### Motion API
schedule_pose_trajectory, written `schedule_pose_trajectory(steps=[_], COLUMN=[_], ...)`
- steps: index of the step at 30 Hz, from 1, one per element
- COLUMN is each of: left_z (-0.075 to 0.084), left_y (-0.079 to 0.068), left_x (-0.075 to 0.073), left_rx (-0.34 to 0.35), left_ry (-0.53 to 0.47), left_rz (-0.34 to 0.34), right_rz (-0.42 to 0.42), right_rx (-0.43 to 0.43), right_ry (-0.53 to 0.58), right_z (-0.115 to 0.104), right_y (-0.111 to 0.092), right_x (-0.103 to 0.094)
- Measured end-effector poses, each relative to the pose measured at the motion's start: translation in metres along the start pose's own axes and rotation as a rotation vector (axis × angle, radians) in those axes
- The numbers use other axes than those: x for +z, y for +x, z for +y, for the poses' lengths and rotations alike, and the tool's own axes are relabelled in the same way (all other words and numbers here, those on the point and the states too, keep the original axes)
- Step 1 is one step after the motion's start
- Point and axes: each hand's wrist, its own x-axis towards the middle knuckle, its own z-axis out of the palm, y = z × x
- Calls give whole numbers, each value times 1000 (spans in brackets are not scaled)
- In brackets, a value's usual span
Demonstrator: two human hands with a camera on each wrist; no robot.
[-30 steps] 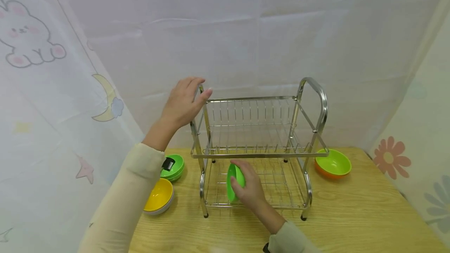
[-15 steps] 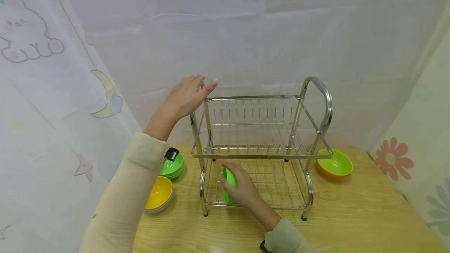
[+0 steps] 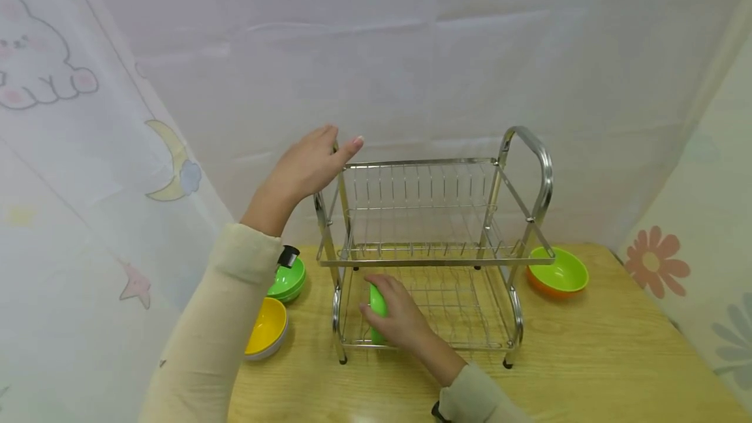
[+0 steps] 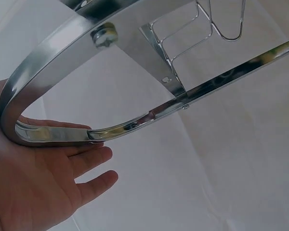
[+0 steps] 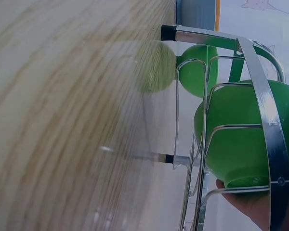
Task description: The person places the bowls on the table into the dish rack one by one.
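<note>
A green bowl (image 3: 378, 302) stands on edge in the left part of the lower tier of a metal dish rack (image 3: 435, 262). My right hand (image 3: 402, 315) holds it, thumb on the near side and fingers over the far side. Through the rack wires, the right wrist view shows the outside of this bowl (image 5: 236, 151) down among the wires. My left hand (image 3: 308, 165) rests against the rack's upper left handle. Its palm and outstretched fingers touch the curved handle (image 4: 53, 135) without wrapping round it.
Left of the rack sit stacked green bowls (image 3: 288, 282), partly behind the left sleeve, and a yellow bowl (image 3: 267, 328) in a whitish one. On the right, a lime bowl (image 3: 561, 271) nests in an orange one. Fabric hangs behind the wooden table (image 3: 611, 358).
My right hand has moved the green bowl leftward along the lower tier and turned it more upright on edge. The left hand stays at the handle, its thumb slightly further right.
</note>
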Motion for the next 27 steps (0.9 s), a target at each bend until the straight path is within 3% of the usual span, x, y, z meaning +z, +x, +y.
schedule_pose_trajectory(steps=[7, 17, 27], left_z=[3, 6, 6], left_y=[-1, 1, 2], left_x=[1, 1, 1], left_rx=[-11, -16, -14], left_ry=[14, 47, 37], left_rz=[-19, -29, -27], right_rz=[-54, -112, -107], right_rx=[22, 58, 47], right_ry=[-15, 51, 58], right_z=[1, 3, 4], right_y=[4, 6, 3], right_x=[6, 5, 4])
